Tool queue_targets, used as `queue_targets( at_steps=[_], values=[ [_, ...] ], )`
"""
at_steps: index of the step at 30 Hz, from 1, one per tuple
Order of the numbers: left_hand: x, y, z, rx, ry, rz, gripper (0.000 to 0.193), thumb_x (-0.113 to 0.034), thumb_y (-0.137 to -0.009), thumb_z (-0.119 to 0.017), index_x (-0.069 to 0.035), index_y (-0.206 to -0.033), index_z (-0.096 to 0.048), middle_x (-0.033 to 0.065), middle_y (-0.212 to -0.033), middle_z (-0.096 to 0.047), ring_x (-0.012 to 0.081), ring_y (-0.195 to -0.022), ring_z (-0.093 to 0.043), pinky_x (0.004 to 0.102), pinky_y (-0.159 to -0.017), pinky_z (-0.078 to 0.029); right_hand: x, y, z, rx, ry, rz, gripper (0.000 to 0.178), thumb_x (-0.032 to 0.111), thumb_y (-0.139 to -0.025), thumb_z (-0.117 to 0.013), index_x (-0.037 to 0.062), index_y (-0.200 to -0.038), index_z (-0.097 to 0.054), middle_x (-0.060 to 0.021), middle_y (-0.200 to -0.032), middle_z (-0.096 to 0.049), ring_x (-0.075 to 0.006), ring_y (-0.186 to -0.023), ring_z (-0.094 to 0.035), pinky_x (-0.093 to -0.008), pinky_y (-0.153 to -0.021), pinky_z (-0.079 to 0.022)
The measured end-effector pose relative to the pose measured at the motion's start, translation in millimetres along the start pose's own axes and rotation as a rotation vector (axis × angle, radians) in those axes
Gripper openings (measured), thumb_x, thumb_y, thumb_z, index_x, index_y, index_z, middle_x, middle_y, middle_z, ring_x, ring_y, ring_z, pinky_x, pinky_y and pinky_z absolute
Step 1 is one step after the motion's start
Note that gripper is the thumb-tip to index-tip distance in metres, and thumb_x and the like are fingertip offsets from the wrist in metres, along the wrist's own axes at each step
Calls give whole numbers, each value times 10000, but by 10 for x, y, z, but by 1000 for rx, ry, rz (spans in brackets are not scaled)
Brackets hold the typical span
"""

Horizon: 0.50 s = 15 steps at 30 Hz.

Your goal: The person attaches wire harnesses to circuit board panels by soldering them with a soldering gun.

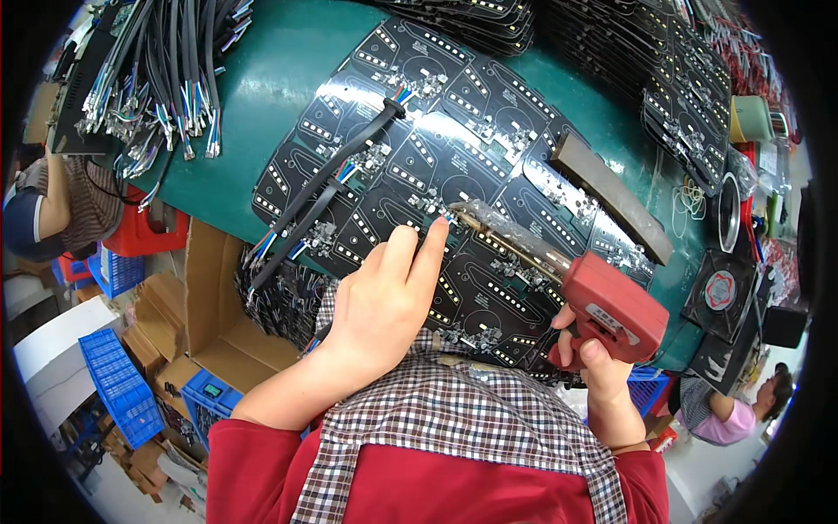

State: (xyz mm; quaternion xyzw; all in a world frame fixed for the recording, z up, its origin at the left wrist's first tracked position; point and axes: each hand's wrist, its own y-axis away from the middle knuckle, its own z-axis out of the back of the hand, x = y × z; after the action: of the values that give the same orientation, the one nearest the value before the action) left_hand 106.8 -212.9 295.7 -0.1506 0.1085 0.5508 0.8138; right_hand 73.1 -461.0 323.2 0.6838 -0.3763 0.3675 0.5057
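My right hand (589, 354) is wrapped round the grip of a red soldering gun (615, 307). Its long metal tip points left and reaches the panel of black circuit boards (415, 166), close to my left index fingertip. My left hand (384, 293) rests over the panel's near part, index finger extended down to a solder spot and the other fingers bent. Its thumb is hidden, and whatever is pinched at the fingertip is too small to make out. Two black cables (336, 162) with coloured wire ends lie across the panel's left side.
A dark metal bar (611, 199) lies on the panel's right side. Cable bundles (166, 79) lie at the far left of the green table (271, 52); stacked boards (681, 105) stand far right. A fan (720, 288) sits right, an open carton (223, 314) left. Other people are nearby.
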Motion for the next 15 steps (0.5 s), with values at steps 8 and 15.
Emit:
queue_targets(
  at_steps=[8,15],
  values=[
    [-11,0,-2,-4,-36,2,557,-13,-624,-572,15,-1178,-523,50,-803,-403,133,-658,-509,220,-463,-465,0,16,3,-10,-26,-54,531,256,-774,-702,-7,-1177,-477,-100,-925,-570,-118,-646,-526,-233,-557,-446],
    [-12,-10,3,-13,-23,-9,551,-21,-623,-570,21,-1172,-529,51,-812,-409,135,-668,-508,225,-475,-472,-19,85,52,-39,19,-60,458,163,-760,-717,-12,-1130,-511,-71,-912,-582,-116,-751,-557,-240,-647,-471]
  ],
)
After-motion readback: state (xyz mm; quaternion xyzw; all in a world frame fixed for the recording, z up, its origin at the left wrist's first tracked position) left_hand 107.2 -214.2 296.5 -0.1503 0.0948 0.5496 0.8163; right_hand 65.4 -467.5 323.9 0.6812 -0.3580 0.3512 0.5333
